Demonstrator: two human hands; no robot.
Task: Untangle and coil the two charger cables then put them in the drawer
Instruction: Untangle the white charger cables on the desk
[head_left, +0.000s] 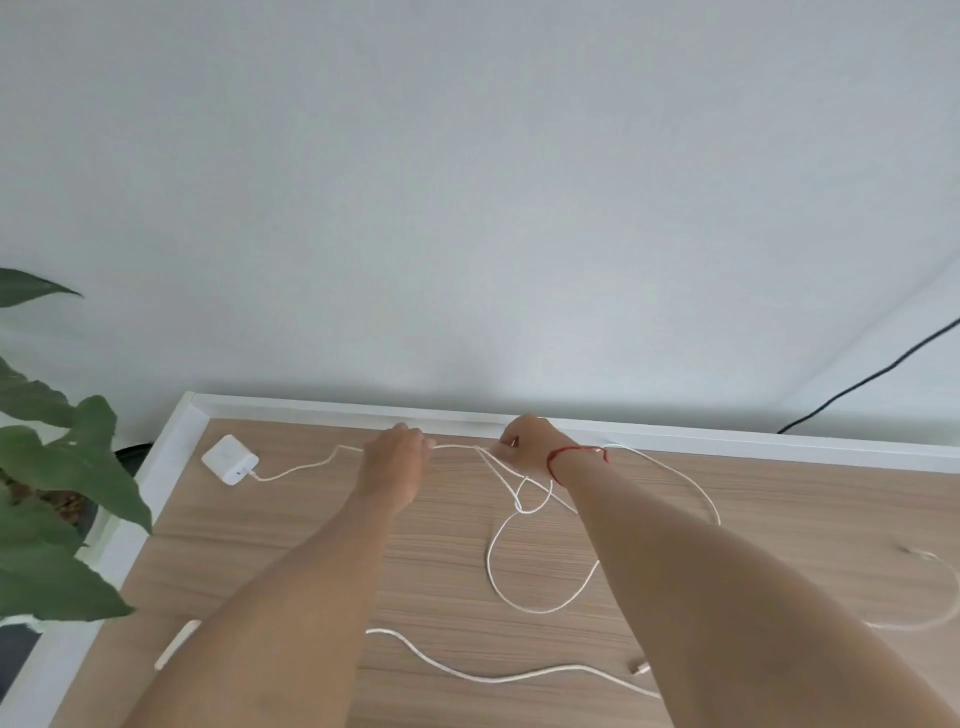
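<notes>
Two thin white charger cables lie tangled on a wooden table (291, 525). One cable (296, 470) runs from a white power adapter (229, 460) at the far left toward my hands. My left hand (397, 449) pinches this cable near the table's far edge. My right hand (524, 441), with a red string at the wrist, pinches the cable a short way to the right. Between and below my hands the strands cross in a knot (522, 506), with a big loop (540, 566) hanging toward me. Another cable stretch (498, 675) snakes along the near side. No drawer is in view.
The table has a white raised rim (467, 410) against a pale wall. A leafy green plant (57, 478) stands off the left edge. A black cord (872, 376) runs down the wall at the right. A loose connector end (641, 666) lies near my right forearm.
</notes>
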